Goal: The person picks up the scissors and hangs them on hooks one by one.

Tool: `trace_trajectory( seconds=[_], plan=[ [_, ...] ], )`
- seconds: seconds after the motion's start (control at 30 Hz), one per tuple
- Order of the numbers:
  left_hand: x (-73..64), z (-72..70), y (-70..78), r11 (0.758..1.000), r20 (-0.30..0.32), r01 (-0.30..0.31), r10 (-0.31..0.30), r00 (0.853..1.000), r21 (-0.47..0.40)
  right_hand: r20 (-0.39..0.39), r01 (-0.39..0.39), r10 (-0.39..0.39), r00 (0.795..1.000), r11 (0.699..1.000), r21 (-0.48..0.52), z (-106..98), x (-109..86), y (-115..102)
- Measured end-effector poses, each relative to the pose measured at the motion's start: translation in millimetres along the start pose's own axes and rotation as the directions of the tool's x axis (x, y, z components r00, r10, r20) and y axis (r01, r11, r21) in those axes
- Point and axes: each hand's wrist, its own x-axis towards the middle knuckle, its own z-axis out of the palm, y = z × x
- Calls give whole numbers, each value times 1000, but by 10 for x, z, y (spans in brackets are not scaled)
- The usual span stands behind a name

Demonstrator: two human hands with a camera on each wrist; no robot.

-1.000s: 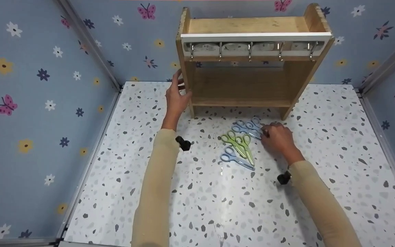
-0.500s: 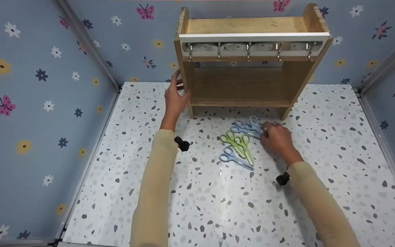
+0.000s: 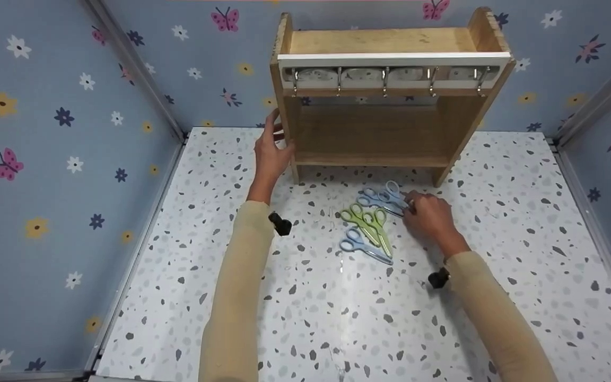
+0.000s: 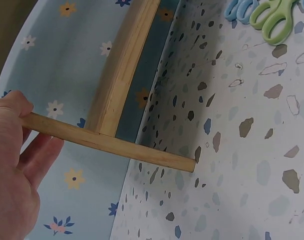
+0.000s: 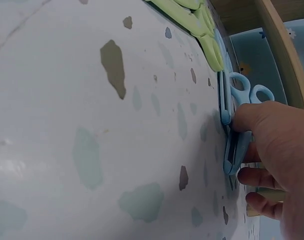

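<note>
My left hand grips the left side panel of a wooden shelf rack; in the left wrist view the thumb lies on one face of the panel and the fingers on the other. My right hand pinches the blades of a pair of blue scissors between thumb and fingers, low over the speckled tabletop. A second pair of blue scissors lies beside it, partly overlapped. Two green scissors lie crossed nearer me, and one more blue pair sits in front of them.
A white rail with several metal hooks runs across the rack's upper front. Flower-patterned walls enclose the speckled white tabletop on the left, back and right.
Both hands keep nearly the same place and hold. The held blue scissors shift very slightly at the right hand; the rest stays put apart from a slight camera drift.
</note>
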Motion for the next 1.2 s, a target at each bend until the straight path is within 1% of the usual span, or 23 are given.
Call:
trace_trajectory(
  seconds=[0.2,0.43,0.63,0.8,0.97,1.13,1.2],
  plan=[
    [-4,-4,-9,999,-9,-47,48,999,23,-47,29,-30,998,999,-21,13,-10,14],
    [-9,0,-6,999,-8,-25,25,1000,23,-35,20,-21,999,1000,-12,26,-9,-4],
    [-11,2,-12,999,-6,-26,26,1000,21,-28,4,-5,1000,1000,-1,-4,-15,-36],
    [-5,9,-12,1000,-6,-12,12,1000,22,-38,15,-15,999,1000,0,-43,-10,-69],
    [-6,8,-13,1000,-14,-17,17,1000,19,-68,27,-27,997,1000,8,-93,7,-99],
    [-15,15,-25,998,-28,-46,47,999,38,-114,79,-80,990,997,-15,-153,21,-108],
    [-14,23,-30,998,-28,-60,61,998,34,-132,85,-87,987,996,-19,-184,20,-105]
  ],
)
